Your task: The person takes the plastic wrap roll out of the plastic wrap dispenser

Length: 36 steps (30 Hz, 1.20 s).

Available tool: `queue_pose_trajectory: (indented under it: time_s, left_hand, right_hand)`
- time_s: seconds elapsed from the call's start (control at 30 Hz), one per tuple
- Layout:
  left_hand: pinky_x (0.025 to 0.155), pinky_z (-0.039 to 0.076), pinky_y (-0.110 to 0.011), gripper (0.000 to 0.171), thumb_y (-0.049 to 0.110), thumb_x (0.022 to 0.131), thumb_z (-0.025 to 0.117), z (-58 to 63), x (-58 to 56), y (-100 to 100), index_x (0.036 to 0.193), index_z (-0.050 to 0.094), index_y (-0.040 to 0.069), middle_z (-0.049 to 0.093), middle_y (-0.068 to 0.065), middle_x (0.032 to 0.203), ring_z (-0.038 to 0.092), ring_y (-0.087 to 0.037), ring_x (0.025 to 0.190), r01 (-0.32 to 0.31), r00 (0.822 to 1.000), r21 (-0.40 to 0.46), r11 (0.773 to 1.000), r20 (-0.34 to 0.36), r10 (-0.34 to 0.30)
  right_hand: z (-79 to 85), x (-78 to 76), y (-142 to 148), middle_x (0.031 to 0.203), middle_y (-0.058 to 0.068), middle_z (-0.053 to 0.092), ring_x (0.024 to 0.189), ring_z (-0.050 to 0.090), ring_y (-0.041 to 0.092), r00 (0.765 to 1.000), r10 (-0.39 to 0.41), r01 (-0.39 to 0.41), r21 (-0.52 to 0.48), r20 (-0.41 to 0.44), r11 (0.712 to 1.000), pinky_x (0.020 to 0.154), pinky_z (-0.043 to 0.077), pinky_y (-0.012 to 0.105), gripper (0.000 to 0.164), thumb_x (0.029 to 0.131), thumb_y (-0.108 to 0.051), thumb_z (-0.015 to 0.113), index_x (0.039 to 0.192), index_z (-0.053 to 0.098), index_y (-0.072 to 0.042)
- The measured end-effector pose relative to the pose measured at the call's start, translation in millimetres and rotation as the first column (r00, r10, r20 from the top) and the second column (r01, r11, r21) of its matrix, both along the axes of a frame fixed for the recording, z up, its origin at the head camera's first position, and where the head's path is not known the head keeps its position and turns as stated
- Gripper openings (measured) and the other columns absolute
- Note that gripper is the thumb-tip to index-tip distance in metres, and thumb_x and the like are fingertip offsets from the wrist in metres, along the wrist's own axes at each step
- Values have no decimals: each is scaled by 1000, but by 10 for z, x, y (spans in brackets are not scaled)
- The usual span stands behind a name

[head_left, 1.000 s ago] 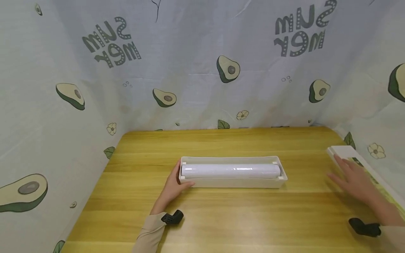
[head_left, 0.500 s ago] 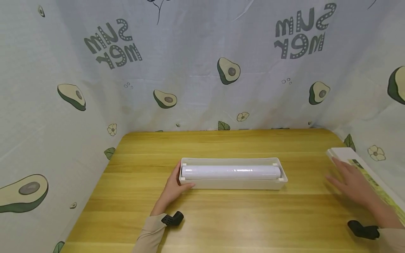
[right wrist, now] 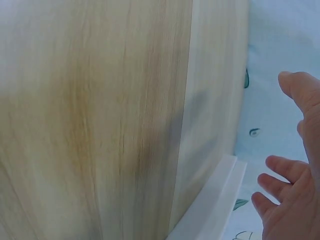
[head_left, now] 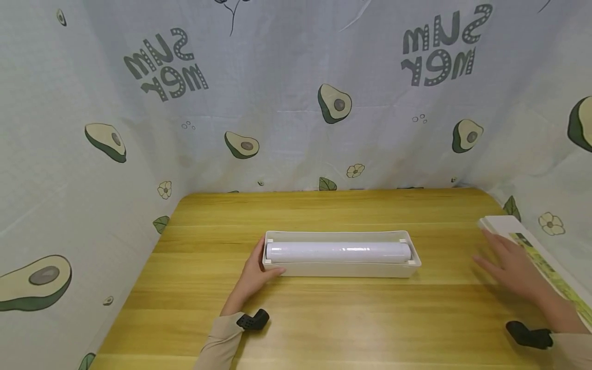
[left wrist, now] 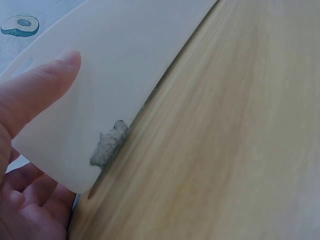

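Observation:
A long, open-topped white dispenser box [head_left: 342,270] stands on the table with a glossy white roll of film [head_left: 337,252] inside it. My left hand [head_left: 252,275] grips the box's left end, thumb against the front wall and fingers around the end. In the left wrist view, a grey patch [left wrist: 111,144] marks the box's lower wall. At the right, my right hand [head_left: 515,267] is over or beside a long white piece with a green-yellow label [head_left: 501,222], its fingers spread and holding nothing. Whether it touches that piece cannot be told.
The wooden table [head_left: 333,318] has rounded back corners. A white curtain [head_left: 287,61] printed with avocados hangs behind it and along both sides. The labelled white piece lies slantwise along the table's right edge.
My right hand has drifted slightly left beside the labelled piece. The left hand keeps its hold on the box; the head view has tilted up very slightly.

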<state>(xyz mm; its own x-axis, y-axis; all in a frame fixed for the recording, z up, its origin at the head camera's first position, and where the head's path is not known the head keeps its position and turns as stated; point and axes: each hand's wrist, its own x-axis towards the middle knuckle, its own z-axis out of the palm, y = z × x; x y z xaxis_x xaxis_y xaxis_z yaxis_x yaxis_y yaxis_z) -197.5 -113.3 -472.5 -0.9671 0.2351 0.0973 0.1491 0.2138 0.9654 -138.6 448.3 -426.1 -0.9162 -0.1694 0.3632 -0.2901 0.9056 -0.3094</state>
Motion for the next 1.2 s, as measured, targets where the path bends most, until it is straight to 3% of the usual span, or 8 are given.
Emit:
queue_pose_trajectory:
  time_s: [0.13, 0.43, 0.67, 1.2]
  left_hand:
    - [107, 37, -40, 100, 9, 74, 79, 2, 4, 1, 151, 15, 12, 33, -13, 150, 40, -29, 132, 3, 1000, 1, 1000, 1, -3]
    - [107, 37, -43, 99, 11, 74, 79, 29, 1, 1, 151, 16, 13, 33, -12, 150, 41, -29, 131, -4, 1000, -4, 1000, 8, 4]
    - [108, 35, -46, 99, 11, 74, 79, 16, -8, -1, 151, 16, 11, 31, -13, 152, 39, -29, 134, -1, 1000, -12, 1000, 5, 1]
    - [107, 37, -44, 100, 13, 74, 79, -13, -25, -12, 151, 15, 13, 31, -12, 151, 40, -28, 132, 7, 1000, -13, 1000, 2, -7]
  right_hand:
    - [-18, -24, -29, 132, 45, 34, 119, 30, 61, 1000, 16, -16, 0, -16, 1000, 120, 0, 43, 72, 92, -17, 57, 150, 16, -2]
    - [15, -85, -114, 130, 44, 37, 115, 34, 61, 997, 50, -48, 22, -53, 999, 120, -2, 27, 70, 92, -18, 58, 146, 21, 5]
    - [72, -79, -197, 130, 45, 37, 115, 33, 61, 998, 49, -49, 23, -34, 999, 118, 7, 49, 71, 92, -19, 58, 147, 20, 3]
    - [131, -126, -320, 134, 43, 34, 117, 32, 60, 998, 25, -27, 36, 53, 999, 107, 16, 64, 74, 90, -22, 61, 147, 21, 3]
